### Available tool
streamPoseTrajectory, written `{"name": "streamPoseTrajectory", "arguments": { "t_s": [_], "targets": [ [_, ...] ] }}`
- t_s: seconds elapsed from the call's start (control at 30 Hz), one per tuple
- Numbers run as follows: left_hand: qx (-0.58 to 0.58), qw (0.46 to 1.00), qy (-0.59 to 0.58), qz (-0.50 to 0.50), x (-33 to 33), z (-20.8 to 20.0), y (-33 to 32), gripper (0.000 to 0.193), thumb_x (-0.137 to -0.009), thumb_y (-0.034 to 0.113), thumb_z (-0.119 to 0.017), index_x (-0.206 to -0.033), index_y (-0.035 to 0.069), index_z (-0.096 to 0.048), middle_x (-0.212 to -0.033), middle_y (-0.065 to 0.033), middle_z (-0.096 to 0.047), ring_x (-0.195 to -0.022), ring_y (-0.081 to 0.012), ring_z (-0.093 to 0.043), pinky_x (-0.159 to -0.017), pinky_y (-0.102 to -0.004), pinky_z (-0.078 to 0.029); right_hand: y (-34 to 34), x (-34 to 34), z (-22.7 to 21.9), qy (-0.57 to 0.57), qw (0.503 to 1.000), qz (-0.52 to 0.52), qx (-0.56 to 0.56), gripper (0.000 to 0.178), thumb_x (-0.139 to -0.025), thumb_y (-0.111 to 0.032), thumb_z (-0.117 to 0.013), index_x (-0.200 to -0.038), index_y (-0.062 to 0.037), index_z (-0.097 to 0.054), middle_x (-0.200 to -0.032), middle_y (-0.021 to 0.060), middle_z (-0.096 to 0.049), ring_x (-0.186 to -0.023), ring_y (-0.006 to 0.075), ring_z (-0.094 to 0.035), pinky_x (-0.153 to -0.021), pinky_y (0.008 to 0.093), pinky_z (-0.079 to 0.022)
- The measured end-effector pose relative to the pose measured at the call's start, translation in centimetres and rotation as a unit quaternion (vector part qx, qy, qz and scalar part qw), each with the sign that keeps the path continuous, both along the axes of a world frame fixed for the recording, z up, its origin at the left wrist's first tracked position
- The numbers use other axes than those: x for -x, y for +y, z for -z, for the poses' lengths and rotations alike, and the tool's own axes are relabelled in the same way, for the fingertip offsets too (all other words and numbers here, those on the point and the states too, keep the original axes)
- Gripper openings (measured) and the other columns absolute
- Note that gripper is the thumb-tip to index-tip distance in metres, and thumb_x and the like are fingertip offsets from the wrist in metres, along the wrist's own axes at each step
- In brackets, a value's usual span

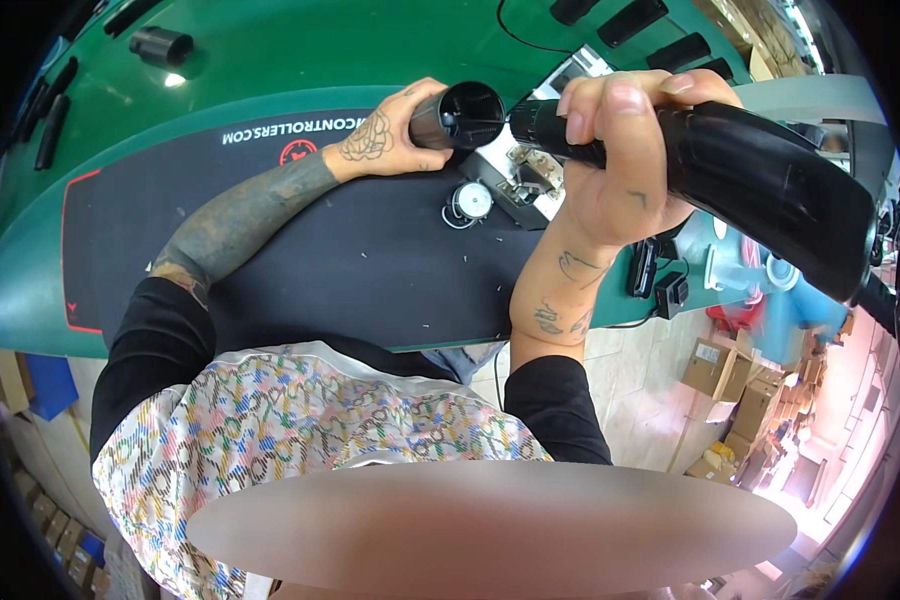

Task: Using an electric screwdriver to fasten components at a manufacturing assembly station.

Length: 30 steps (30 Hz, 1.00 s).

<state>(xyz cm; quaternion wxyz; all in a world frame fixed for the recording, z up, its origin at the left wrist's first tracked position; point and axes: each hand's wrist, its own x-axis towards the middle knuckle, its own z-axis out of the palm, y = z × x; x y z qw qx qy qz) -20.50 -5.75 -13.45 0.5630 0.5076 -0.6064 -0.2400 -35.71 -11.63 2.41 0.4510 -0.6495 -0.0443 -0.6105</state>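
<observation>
From my remote seat I see the left hand (385,135) at eleven o'clock, fingers wrapped tight around a short black tube (460,116) whose open end faces up. Just beside it at one o'clock, the right hand (620,160) has its fingers clamped on the black power tool (760,185), its nose meeting the tube. Below them on the black mat (350,260) lie a small round metal part (470,201) and a metal bracket (527,180).
</observation>
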Motion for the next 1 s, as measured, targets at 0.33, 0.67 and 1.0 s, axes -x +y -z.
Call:
{"name": "streamPoseTrajectory", "arguments": {
  "t_s": [0.33, 0.67, 1.0],
  "targets": [
    [0.056, 0.991, -0.092, -0.085, -0.5, 0.4, -0.6, 0.062, -0.064, 0.016, -0.074, -0.115, 0.001, -0.042, -0.110, -0.0156, -0.048, -0.105, -0.0291, -0.050, -0.090, -0.0344, -0.041, 1.7, 3.9, -3.1, -0.101, 0.990, -0.096, -0.001, 0.016, -0.079, -0.006, -0.054, -0.094, -0.0039, -0.049, -0.063, 0.0012, -0.049, -0.050, 0.0117, -0.045, -0.055, 0.0295, -0.040],
    [0.054, 0.988, -0.107, -0.093, -0.5, 1.4, -0.5, 0.067, -0.063, 0.012, -0.073, -0.121, 0.005, -0.041, -0.116, -0.0138, -0.043, -0.109, -0.0297, -0.047, -0.092, -0.0365, -0.041, 1.0, 5.7, -3.6, 0.114, 0.987, 0.075, -0.086, 0.032, -0.067, 0.009, -0.062, -0.094, 0.0048, -0.047, -0.062, 0.0087, -0.057, -0.048, 0.0124, -0.049, -0.056, 0.0251, -0.044],
    [0.052, 0.996, -0.040, -0.057, -0.3, 1.7, -0.3, 0.066, -0.059, 0.010, -0.078, -0.114, 0.007, -0.041, -0.110, -0.0127, -0.053, -0.101, -0.0274, -0.056, -0.084, -0.0344, -0.046, 0.5, 8.3, -5.2, 0.106, 0.982, -0.150, -0.046, 0.025, -0.080, -0.007, -0.050, -0.105, -0.0074, -0.045, -0.062, 0.0003, -0.042, -0.048, 0.0118, -0.039, -0.052, 0.0305, -0.033]
  ]
}}
